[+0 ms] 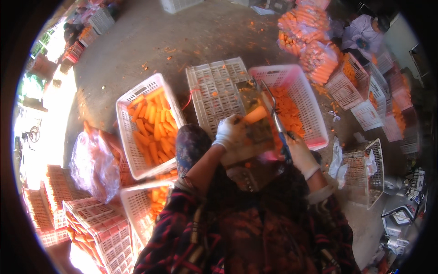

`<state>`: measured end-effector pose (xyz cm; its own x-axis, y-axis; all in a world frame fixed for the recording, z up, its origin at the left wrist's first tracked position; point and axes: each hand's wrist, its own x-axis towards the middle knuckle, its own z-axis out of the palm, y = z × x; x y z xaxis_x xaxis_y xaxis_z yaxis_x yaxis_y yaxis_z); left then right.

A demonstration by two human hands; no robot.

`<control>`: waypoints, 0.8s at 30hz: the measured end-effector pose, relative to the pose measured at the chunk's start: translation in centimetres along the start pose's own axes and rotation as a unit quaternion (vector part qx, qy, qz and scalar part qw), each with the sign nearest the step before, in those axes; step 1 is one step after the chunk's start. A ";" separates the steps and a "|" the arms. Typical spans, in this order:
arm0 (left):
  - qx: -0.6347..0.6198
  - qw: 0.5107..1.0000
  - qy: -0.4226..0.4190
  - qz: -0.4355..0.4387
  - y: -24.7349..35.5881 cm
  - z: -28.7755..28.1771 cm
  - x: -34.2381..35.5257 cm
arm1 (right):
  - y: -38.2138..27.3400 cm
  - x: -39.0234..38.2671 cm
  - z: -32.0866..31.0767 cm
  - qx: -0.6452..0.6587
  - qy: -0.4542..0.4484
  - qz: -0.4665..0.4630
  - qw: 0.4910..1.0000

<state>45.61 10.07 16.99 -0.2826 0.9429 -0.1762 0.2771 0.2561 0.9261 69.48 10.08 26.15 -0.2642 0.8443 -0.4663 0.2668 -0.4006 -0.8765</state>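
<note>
The left hand grips 1 bright-orange carrot, the right hand a knife; stained board, scrap-littered floor.

A clear plastic bag lies at the left, near stacked crates. At the upper right, bulging carrot bags sit near a person in pale clothing.
</note>
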 end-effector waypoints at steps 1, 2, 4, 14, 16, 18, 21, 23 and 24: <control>0.027 1.000 -0.009 0.008 -0.1 -0.3 0.4 | -1.6 -0.4 0.2 -0.053 -0.001 0.001 0.999; 0.046 0.999 -0.008 0.009 -0.3 -0.3 0.7 | -2.5 -0.7 0.4 -0.051 -0.004 0.011 0.999; 0.084 0.996 -0.005 0.010 -0.5 -0.2 1.4 | -3.5 -0.7 0.8 -0.046 -0.011 0.031 0.998; 0.098 0.994 0.014 0.037 0.1 0.1 2.1 | 3.1 0.7 1.4 -0.150 0.090 -0.032 0.984; 0.085 0.994 0.051 0.055 -1.7 0.1 2.5 | 3.5 0.8 2.6 -0.175 0.097 -0.052 0.978; 0.044 0.999 -0.012 -0.001 -0.1 -0.5 2.6 | 8.0 2.4 2.0 -0.214 0.124 -0.097 0.964; 0.086 0.996 0.000 0.029 0.0 -0.2 2.5 | 11.3 3.8 2.3 -0.235 0.159 -0.107 0.953; 0.081 0.997 -0.007 0.000 0.2 -0.3 2.4 | 9.8 3.3 1.5 -0.155 0.111 -0.039 0.981; 0.079 0.997 -0.007 -0.012 0.5 -0.7 2.7 | 8.6 3.2 1.5 -0.114 0.085 -0.008 0.990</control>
<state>44.38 12.58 17.16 -0.2786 0.9389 -0.2022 0.4130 0.3072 0.8574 69.58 8.82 16.96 -0.1155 0.9051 -0.4093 0.4718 -0.3126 -0.8244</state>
